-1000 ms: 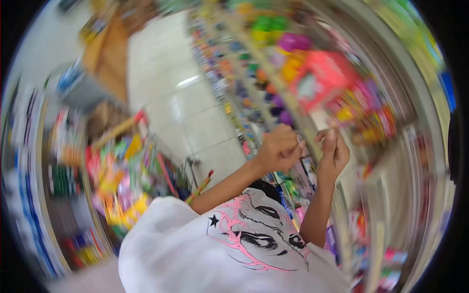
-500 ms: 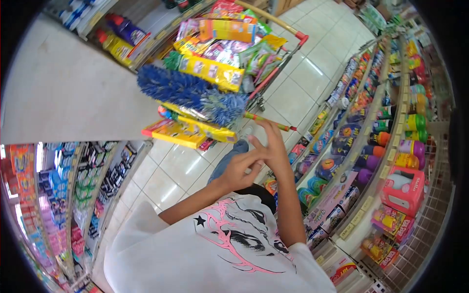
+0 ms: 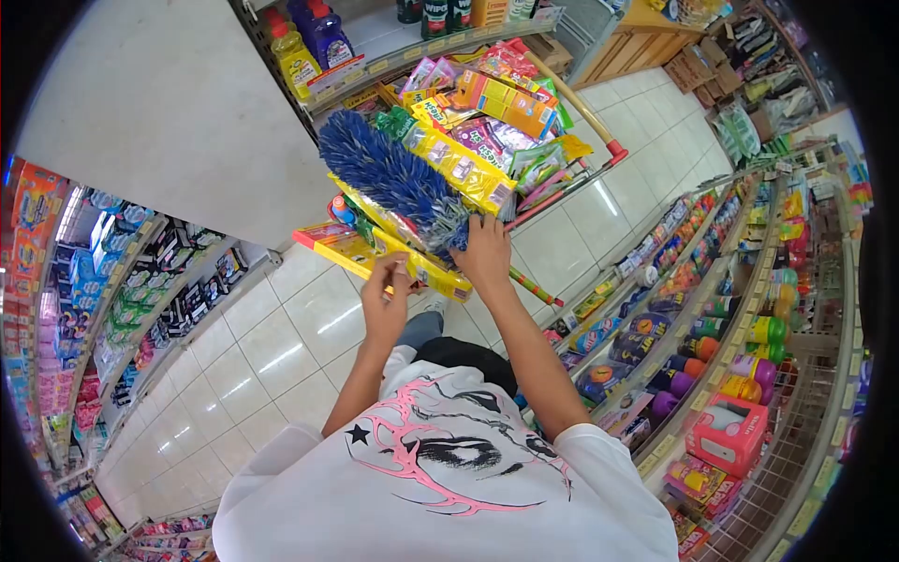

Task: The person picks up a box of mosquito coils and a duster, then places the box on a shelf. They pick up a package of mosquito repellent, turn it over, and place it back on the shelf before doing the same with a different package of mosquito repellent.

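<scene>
A shopping cart (image 3: 573, 184) heaped with packets is right in front of me. Across its near end lies a fluffy blue and grey duster (image 3: 389, 178). My right hand (image 3: 484, 253) has its fingers curled over the duster's grey end. My left hand (image 3: 386, 292) pinches the near edge of a flat yellow box (image 3: 337, 251) that sticks out at the cart's left side. Beside that box, a yellow packet (image 3: 440, 278) runs below the duster. Another yellow packet (image 3: 468, 169) rests behind the duster, among the pile.
Shelves with bottles and boxes (image 3: 730, 436) curve along my right. More stocked shelves (image 3: 122, 309) stand on the left, and cleaner bottles (image 3: 314, 47) are on a shelf beyond the cart. Tiled floor (image 3: 281, 347) runs between them. A wooden cabinet (image 3: 623, 42) is farther back.
My hands were together in front of my chest; now they have parted and reached forward to the cart. The left has taken the yellow box's edge, the right the duster's end. The view has shifted.
</scene>
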The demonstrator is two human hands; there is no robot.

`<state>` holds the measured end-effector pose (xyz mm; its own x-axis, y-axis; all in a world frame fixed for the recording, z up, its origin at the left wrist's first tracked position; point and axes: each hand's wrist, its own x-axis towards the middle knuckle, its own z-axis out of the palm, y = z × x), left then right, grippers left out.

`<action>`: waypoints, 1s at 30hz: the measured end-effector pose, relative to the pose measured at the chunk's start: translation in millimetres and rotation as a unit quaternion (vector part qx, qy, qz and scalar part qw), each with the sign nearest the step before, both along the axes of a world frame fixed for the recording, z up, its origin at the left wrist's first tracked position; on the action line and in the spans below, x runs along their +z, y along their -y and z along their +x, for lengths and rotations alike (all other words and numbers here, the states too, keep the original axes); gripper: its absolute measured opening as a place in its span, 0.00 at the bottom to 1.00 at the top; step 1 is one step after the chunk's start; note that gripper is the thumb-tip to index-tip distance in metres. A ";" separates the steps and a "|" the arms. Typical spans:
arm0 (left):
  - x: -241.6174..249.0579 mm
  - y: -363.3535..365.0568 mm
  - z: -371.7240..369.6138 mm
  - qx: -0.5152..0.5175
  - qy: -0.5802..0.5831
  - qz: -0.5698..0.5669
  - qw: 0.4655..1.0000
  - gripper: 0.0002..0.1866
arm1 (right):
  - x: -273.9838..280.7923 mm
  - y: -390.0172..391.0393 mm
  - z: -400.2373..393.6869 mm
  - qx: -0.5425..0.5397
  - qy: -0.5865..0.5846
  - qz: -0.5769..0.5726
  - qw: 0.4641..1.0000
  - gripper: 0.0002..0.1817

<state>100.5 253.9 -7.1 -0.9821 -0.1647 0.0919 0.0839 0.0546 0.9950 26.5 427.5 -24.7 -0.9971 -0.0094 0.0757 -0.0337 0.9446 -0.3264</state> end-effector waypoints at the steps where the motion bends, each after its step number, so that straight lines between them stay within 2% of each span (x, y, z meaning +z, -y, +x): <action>1: -3.3 1.7 -8.7 0.029 0.002 0.042 0.999 0.10 | -0.8 -3.1 -1.4 0.012 0.012 0.008 1.000 0.33; 5: -2.3 14.3 -49.9 0.057 0.008 0.079 0.995 0.09 | -0.8 -6.3 -6.1 0.002 0.035 -0.041 0.999 0.31; 8: -7.2 28.7 -82.2 0.141 -0.081 0.066 0.984 0.07 | 2.3 -9.0 -4.2 0.018 -0.017 -0.106 0.994 0.31; 9: -6.3 31.9 -94.6 0.134 -0.077 0.063 0.986 0.07 | 5.1 -10.5 -3.6 0.010 -0.013 -0.109 0.994 0.31; 11: 2.2 33.9 -117.9 0.213 -0.167 0.040 0.962 0.05 | 10.3 -15.9 2.1 0.007 -0.038 -0.146 0.988 0.30; 12: 9.9 31.6 -127.5 0.231 -0.172 0.022 0.957 0.05 | 14.8 -18.6 6.9 -0.001 -0.034 -0.150 0.988 0.30; 13: 16.3 29.2 -138.6 0.223 -0.171 0.019 0.960 0.05 | 20.7 -21.6 11.5 -0.012 -0.062 -0.172 0.983 0.30; 15: 26.0 21.9 -163.8 0.234 -0.258 0.015 0.937 0.05 | 36.5 -32.5 16.0 -0.028 -0.095 -0.195 0.976 0.30; 16: 25.0 20.0 -176.1 0.206 -0.259 -0.012 0.943 0.07 | 45.2 -39.9 19.7 -0.049 -0.115 -0.217 0.968 0.30; 18: 25.2 -0.3 -212.1 0.171 -0.293 -0.182 0.923 0.07 | 56.1 -56.9 31.3 -0.075 -0.134 -0.240 0.959 0.30; 20: 23.1 -26.9 -252.5 0.023 -0.289 -0.211 0.934 0.10 | 61.2 -77.6 49.2 -0.139 -0.234 -0.220 0.937 0.33; 21: 41.5 -45.9 -269.5 -0.041 -0.344 -0.288 0.893 0.10 | 42.1 -90.1 65.0 -0.188 -0.274 -0.244 0.911 0.37; 22: 44.1 -63.3 -289.1 -0.107 -0.359 -0.305 0.876 0.09 | 15.1 -102.5 78.8 -0.236 -0.319 -0.266 0.878 0.40; 23: 33.8 -77.4 -313.7 -0.183 -0.365 -0.321 0.855 0.12 | 2.1 -109.3 92.7 -0.312 -0.335 -0.383 0.802 0.37; 24: 28.7 -90.2 -327.7 -0.204 -0.381 -0.361 0.826 0.14 | -10.9 -115.6 112.2 -0.380 -0.343 -0.489 0.706 0.35; 25: 25.7 -102.8 -337.3 -0.223 -0.397 -0.400 0.795 0.16 | -32.8 -135.2 140.4 -0.395 -0.302 -0.419 0.760 0.36; 26: 22.1 -112.5 -342.7 -0.232 -0.402 -0.394 0.793 0.16 | -56.0 -154.8 170.0 -0.406 -0.254 -0.344 0.807 0.37; 27: 17.9 -119.3 -345.4 -0.217 -0.388 -0.430 0.786 0.19 | -76.8 -165.7 194.2 -0.414 -0.256 -0.341 0.804 0.37; 29: 10.6 -128.4 -344.8 -0.204 -0.376 -0.461 0.778 0.23 | -102.1 -180.7 223.9 -0.613 -0.196 -0.360 0.675 0.35; 30: 7.4 -130.9 -343.4 -0.186 -0.365 -0.475 0.779 0.24 | -77.7 -174.1 216.6 -0.618 -0.199 -0.359 0.671 0.35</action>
<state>-242.9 384.7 0.3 -0.5740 0.6021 0.5550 0.7947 0.5730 0.2004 243.1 601.6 -102.4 -0.1104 0.9868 -0.1184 0.4111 -0.0631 -0.9094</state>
